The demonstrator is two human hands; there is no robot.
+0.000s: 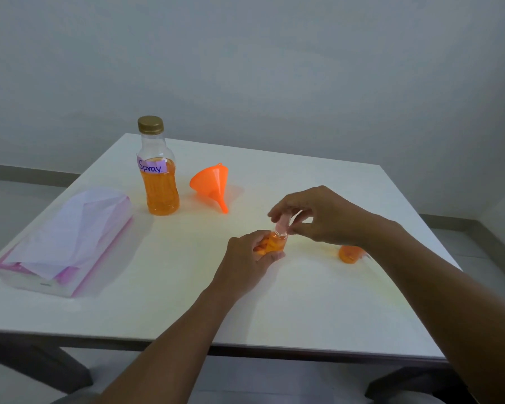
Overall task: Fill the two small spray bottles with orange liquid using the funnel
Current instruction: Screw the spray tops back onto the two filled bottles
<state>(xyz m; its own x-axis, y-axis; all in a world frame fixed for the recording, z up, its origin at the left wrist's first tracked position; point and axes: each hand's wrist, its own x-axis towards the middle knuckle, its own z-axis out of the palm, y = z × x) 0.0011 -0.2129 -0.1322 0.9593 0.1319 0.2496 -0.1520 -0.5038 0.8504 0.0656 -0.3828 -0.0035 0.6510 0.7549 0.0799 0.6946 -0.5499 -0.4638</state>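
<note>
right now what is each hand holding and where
Left hand grips the small bottle by its body; right hand pinches its pink top.

Second spray bottle [348,254] half behind right forearm [420,266] (top hidden)

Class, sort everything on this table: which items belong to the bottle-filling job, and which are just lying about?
In use: labelled supply bottle, funnel, held spray bottle, second spray bottle.
Lying about: tissue pack.
</note>
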